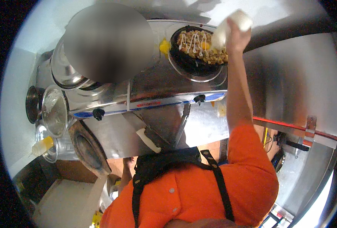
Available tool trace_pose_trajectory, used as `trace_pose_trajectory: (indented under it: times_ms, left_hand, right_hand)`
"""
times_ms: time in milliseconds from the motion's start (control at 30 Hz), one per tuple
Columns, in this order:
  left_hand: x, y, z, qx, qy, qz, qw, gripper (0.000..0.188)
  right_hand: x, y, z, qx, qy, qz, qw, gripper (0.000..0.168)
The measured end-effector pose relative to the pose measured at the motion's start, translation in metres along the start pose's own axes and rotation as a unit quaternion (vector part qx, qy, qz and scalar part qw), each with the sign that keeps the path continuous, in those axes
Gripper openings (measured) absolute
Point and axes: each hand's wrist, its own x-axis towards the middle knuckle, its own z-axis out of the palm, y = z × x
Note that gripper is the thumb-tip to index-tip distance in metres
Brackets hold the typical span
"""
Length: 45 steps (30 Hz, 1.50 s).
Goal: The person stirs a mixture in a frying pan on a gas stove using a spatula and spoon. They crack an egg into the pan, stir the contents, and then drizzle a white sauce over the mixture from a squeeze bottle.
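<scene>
My right hand grips a white squeeze bottle, tipped over the right burner of a steel gas stove. Below it, a black sizzling plate holds chopped browned food with an egg yolk on it. White sauce runs in zigzag lines across the left part of the food. The bottle and my hand hide the plate's right end. My left hand hangs low by the counter's front edge, partly cut off by the apron; its fingers are unclear.
A white-handled knife and metal tongs lie before the stove. At left are a wooden sizzling-plate base, a steel bowl and a yellow-capped bottle. Something yellow sits beside the plate. A blurred patch covers the left burner.
</scene>
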Motion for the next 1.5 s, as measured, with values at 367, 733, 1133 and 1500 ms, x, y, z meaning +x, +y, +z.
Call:
trace_pose_trajectory:
  times_ms: [367,733,1133,1500]
  left_hand:
    - [-0.006,0.002,-0.001,-0.08,0.116,0.042,0.989,0.022]
    - [-0.014,0.001,0.02,-0.071,-0.028,-0.073,0.994,0.023]
    - [-0.002,-0.027,0.015,-0.036,0.162,0.045,0.985,0.02]
    - [0.011,-0.049,0.028,-0.087,0.123,0.11,0.982,0.014]
  right_hand:
    - [-0.003,0.009,-0.021,0.005,0.016,0.02,1.0,0.053]
    - [0.0,0.021,-0.039,0.036,0.031,-0.02,0.999,0.062]
    - [0.005,0.013,-0.065,-0.007,0.055,-0.002,0.998,0.048]
    - [0.025,0.031,-0.084,0.069,0.078,0.01,0.995,0.056]
